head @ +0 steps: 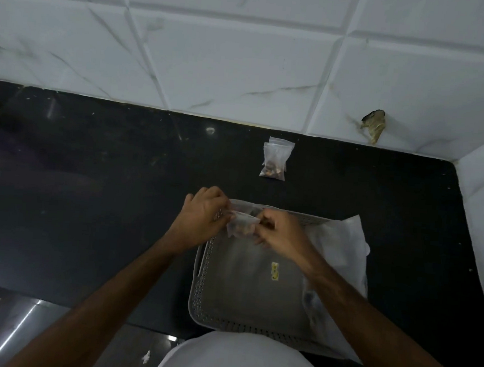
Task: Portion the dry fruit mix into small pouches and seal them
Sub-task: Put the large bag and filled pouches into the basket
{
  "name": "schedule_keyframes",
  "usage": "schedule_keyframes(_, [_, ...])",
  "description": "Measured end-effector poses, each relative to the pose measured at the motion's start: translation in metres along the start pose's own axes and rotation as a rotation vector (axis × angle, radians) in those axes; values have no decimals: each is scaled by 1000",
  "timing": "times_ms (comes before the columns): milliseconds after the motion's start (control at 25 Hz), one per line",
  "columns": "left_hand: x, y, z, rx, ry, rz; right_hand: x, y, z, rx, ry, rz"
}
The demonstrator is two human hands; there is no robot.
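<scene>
A small clear pouch [241, 226] with brown dry fruit inside is held between both hands above the far edge of a grey perforated tray [225, 312]. My left hand [203, 213] pinches its left top corner. My right hand [279, 231] pinches the right side of its top edge. Two filled pouches [275, 160] lie stacked on the black counter beyond the tray. A large white plastic bag [345, 249] lies over the tray's right side; its contents are hard to make out.
The black counter [90, 186] stretches to the left. White marbled wall tiles [245, 53] close off the back and the right side. A chipped hole [374, 124] marks the back wall. A yellow sticker [274, 270] sits on the tray floor.
</scene>
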State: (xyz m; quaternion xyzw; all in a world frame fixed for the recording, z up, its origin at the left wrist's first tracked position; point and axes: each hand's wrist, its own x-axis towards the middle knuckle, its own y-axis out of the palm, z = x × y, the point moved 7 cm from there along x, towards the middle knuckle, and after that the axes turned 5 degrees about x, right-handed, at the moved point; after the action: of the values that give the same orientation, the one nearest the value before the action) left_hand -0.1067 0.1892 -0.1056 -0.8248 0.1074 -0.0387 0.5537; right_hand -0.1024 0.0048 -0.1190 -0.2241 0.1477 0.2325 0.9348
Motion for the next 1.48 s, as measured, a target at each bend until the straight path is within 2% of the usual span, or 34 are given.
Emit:
schedule_keyframes(280, [-8, 9, 4, 300, 1, -77, 11, 26, -14, -63, 30, -9])
schedule_keyframes(520, [2, 7, 10, 257, -23, -81, 18, 10, -2, -245, -74, -96])
schedule_keyframes(640, [9, 11, 2, 258, 31, -55, 21, 12, 5, -269, -85, -53])
schedule_keyframes(800, [18, 13, 1, 273, 35, -25, 29, 19, 15, -494, -108, -67])
schedule_keyframes(1040, [19, 19, 0, 427, 150, -33, 35, 28, 18, -717, -154, -95])
schedule_keyframes(1480, [19, 12, 4, 336, 123, -74, 33, 15, 5, -621, -160, -133])
